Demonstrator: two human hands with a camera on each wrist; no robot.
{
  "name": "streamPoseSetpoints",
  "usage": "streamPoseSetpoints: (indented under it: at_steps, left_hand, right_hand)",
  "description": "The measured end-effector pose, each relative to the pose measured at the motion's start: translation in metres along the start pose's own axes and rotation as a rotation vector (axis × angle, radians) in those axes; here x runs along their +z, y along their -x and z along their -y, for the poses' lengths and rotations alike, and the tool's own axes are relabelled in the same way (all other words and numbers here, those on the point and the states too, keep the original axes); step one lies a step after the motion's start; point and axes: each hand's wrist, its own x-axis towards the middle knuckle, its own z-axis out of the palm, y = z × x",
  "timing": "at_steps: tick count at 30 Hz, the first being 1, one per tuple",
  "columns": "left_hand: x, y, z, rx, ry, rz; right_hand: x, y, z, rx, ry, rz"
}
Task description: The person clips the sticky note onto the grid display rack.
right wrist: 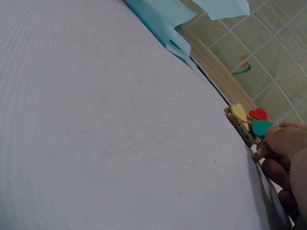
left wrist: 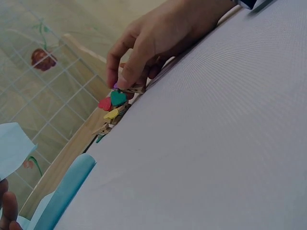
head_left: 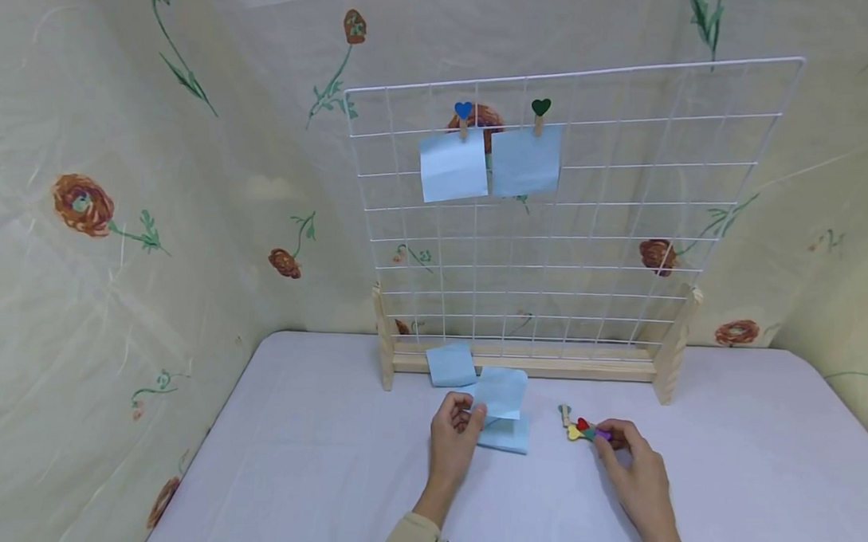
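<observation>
A light blue paper note (head_left: 501,393) is pinched by its left edge in my left hand (head_left: 454,439), raised over another blue note (head_left: 504,438) on the table. My right hand (head_left: 635,465) pinches a small wooden clothespin with a purple heart (head_left: 604,436) between thumb and fingertips. Beside those fingertips lie clothespins with a red heart (right wrist: 258,114), a yellow heart (right wrist: 238,112) and a green heart (right wrist: 262,128). One more clothespin (head_left: 564,415) lies just left of them. A further blue note (head_left: 451,366) overlaps the stand's base bar.
Behind the hands stands a white wire grid (head_left: 577,74) on a wooden stand (head_left: 560,369). Two blue notes, the left one (head_left: 454,166) and the right one (head_left: 527,164), hang from it by heart clothespins. Flower-printed cloth (head_left: 211,295) surrounds the white table (head_left: 313,458).
</observation>
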Motion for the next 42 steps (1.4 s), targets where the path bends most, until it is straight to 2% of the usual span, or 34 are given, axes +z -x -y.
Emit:
streamPoseSetpoints:
  at_steps: [6, 14, 21, 27, 29, 35, 39, 42]
  left_hand:
    - [-0.001, 0.004, -0.014, 0.020, 0.010, -0.002]
    - [-0.001, 0.004, -0.015, 0.031, 0.028, 0.024]
    - [0.005, -0.010, 0.016, 0.000, 0.038, 0.000]
    - [0.006, -0.013, 0.021, 0.025, 0.078, 0.009]
    - [0.006, -0.013, 0.021, 0.013, 0.084, 0.019]
    - [0.000, -0.020, 0.015, -0.060, 0.113, 0.052]
    - [-0.003, -0.029, 0.005, -0.056, 0.157, 0.054]
    - [-0.001, -0.037, -0.004, -0.026, 0.181, 0.065]
  right_hand:
    - [-0.001, -0.001, 0.000, -0.009, 0.010, -0.028]
    - [-0.003, -0.002, -0.002, 0.030, 0.004, -0.009]
    - [-0.002, -0.001, -0.002, 0.069, -0.028, -0.007]
    - [-0.002, 0.002, -0.002, 0.061, -0.077, -0.037]
    - [-0.002, 0.004, -0.003, 0.049, -0.098, -0.039]
    - [-0.002, 0.004, -0.003, 0.049, -0.153, -0.054]
    - [-0.003, 0.003, -0.003, 0.109, -0.148, -0.034]
    - [-0.004, 0.003, -0.003, 0.147, -0.133, -0.005]
